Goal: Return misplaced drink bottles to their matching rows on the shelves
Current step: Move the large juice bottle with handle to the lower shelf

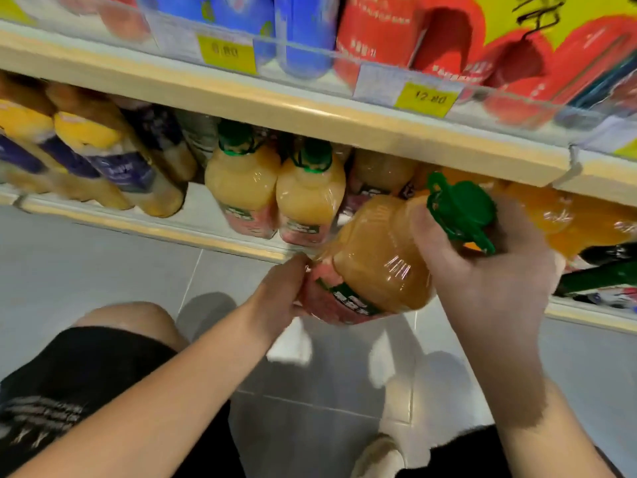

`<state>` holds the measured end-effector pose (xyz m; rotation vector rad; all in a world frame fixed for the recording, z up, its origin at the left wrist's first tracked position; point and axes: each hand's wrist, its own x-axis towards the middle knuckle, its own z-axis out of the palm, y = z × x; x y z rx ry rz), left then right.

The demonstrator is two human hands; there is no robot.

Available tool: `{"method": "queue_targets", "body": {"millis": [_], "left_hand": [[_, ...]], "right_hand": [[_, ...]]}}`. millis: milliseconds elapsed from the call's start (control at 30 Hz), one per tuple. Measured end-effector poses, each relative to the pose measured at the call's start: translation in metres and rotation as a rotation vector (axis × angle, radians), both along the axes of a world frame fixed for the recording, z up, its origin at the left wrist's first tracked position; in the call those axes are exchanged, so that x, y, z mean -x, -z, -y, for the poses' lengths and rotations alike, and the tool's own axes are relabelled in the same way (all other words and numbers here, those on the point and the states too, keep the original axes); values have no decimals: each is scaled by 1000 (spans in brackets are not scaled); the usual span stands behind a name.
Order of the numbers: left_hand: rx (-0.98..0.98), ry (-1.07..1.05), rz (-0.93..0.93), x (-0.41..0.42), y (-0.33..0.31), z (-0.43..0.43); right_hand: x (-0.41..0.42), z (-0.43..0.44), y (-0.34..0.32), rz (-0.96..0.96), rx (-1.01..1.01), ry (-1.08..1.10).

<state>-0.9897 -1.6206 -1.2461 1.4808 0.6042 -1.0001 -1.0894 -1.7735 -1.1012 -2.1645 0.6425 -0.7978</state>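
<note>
A: Head view. Where is the bottle found?
B: A clear plastic bottle of cloudy orange juice (375,260), green-capped and pink-labelled, is held tilted before the lower cream shelf (138,224), just beside two matching green-capped bottles (310,191).
A: Fingers?
B: On the right hand (489,281) they are curled round the neck; on the left hand (275,294), round the labelled base.

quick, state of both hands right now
Left hand: holds the base of the green-capped plastic bottle of cloudy orange juice.
Right hand: grips the same bottle near its cap.
</note>
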Motion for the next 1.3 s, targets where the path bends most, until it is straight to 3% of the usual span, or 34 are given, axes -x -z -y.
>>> {"method": "queue_targets", "body": {"millis": [167,467,833,1067,1300], "left_hand": [[45,-6,-24,-5,31,17],[169,-20,-55,-7,42,36],[541,-193,-428,-11,50,36],[575,-288,-403,-16,55,44],[650,-183,-230,-16,59,50]], "right_hand": [[-4,3,40,37,79,2],[-15,25,54,88,63,-30],[-36,25,74,125,128,-149],[-44,32,84,143,136,-178],[-51,43,89,88,158,-198]]}}
